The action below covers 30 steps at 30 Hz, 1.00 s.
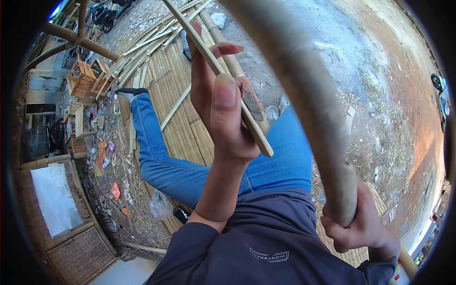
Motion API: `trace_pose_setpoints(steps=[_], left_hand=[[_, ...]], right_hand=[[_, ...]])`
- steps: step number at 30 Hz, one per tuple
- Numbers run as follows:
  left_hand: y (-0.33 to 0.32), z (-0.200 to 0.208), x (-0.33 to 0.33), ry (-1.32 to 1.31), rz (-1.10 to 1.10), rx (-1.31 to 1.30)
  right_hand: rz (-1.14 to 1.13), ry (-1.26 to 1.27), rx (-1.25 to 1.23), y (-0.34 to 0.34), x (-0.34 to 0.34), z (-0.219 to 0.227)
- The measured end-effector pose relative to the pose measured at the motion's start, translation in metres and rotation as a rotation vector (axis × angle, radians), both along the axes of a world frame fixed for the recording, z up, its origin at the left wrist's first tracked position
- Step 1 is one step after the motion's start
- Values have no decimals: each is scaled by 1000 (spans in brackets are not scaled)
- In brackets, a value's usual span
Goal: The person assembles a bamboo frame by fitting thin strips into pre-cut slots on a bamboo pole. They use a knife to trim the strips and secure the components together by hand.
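Observation:
My left hand (223, 109) is raised in front of my lap, pinching a thin split-bamboo stick (256, 130) between thumb and fingers. The stick slants from the upper left down to a rounded near end below the thumb. One finger stretches out past it. On the right, my right hand (363, 221) is closed around the lower part of a thick bamboo pole (327, 109). That pole rises close to the camera, blurred, and leaves the top of the view. Beneath my legs lies a bamboo-slat platform (183, 111).
Loose bamboo strips (147, 45) are heaped at the platform's far end. Wooden crates (81, 78) stand at the left. A plastic bag (161, 205) and a small black object (180, 214) lie beside my left hip. Litter is scattered over the ground. A parked motorbike (105, 16) stands far left.

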State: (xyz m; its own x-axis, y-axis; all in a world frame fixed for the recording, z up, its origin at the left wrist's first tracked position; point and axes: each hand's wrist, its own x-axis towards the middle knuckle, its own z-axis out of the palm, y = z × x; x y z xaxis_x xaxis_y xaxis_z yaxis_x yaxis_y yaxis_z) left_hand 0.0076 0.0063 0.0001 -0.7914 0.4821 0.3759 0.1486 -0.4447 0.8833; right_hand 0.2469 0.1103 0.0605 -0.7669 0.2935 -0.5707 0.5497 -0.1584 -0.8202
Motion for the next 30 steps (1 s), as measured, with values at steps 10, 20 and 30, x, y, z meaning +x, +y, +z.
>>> trace_pose_setpoints(steps=[10, 20, 30], left_hand=[[2, -4, -6, 96, 114, -86], [5, -8, -2, 15, 155, -21], [0, -8, -8, -80, 6, 86]], right_hand=[[-108, 21, 74, 6, -20, 26], [-107, 102, 10, 0, -17, 5], [7, 63, -74, 2, -24, 17]])
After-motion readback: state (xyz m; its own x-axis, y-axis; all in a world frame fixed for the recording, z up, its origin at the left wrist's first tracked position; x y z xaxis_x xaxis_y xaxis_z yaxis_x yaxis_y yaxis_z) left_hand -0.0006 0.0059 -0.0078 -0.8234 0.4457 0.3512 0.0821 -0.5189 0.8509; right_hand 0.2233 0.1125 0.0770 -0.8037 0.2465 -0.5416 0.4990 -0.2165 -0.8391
